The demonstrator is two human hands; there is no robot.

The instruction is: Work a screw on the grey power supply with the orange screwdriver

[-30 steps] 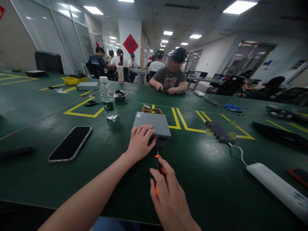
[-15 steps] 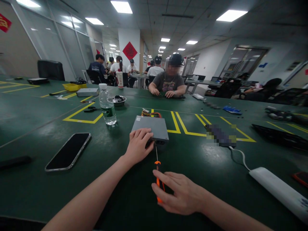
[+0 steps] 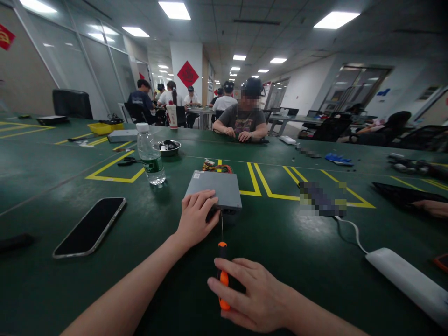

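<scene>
A grey computer power supply (image 3: 215,186) lies flat on the green table, its bundle of coloured wires (image 3: 219,166) at the far side. My left hand (image 3: 198,212) grips its near left corner, fingers on top and thumb at the near face. In my right hand (image 3: 250,294) is a screwdriver (image 3: 223,275) with an orange and black handle, held between thumb and fingers. Its thin shaft points away from me, and the tip meets the near face of the power supply beside my left thumb. The exact spot under the tip is too small to make out.
A water bottle (image 3: 150,156) and a metal bowl (image 3: 168,147) stand left of the power supply; a phone (image 3: 91,226) lies nearer. On the right are a white power bank (image 3: 402,280) with a cable and another person's hand (image 3: 432,206). A person (image 3: 241,119) sits opposite.
The power supply and both hands appear slightly further left and lower as the view shifts. The screwdriver handle has turned a little in my right hand. Another person's hand has appeared at the right edge.
</scene>
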